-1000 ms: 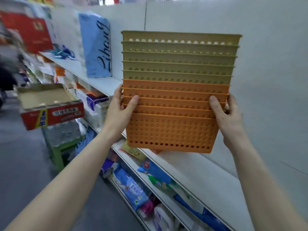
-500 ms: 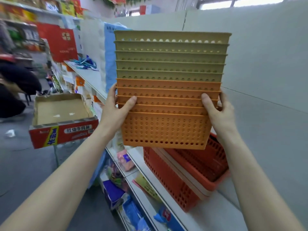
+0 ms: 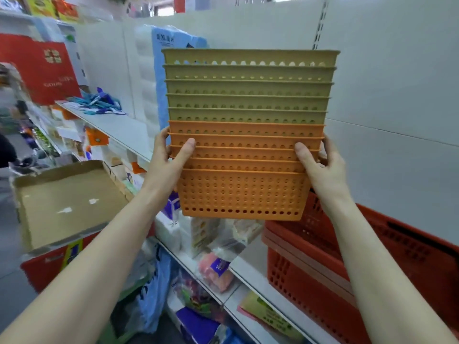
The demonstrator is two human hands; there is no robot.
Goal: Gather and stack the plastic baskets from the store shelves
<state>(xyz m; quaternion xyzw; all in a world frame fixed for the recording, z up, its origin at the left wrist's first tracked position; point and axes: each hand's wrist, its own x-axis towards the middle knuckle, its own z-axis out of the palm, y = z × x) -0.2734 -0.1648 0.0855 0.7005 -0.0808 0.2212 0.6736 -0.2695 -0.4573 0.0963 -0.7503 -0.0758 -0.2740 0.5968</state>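
- Basket stack: nested perforated plastic baskets, olive-green ones on top of orange ones, held in the air in front of the white back panel, above and left of the red baskets that sit on the lower shelf.
- Left hand clamps the left side of the orange section, thumb across the front over the rims, fingers wrapped behind.
- Right hand mirrors it on the right side, thumb on the front; both hands closed on the stack.
- Judgement: grip is low on a tall stack, so the green upper part could tip. Keep the stack upright, press inward evenly, move slowly.
- Judgement: if the red baskets are the next target, lower the stack squarely so the orange base clears their near rim.
- Edges: upper shelf edge lies close to the left hand; the right hand is close to the back panel.
- Open room: the aisle side toward the cardboard tray looks free; best withdrawal is back toward the body.
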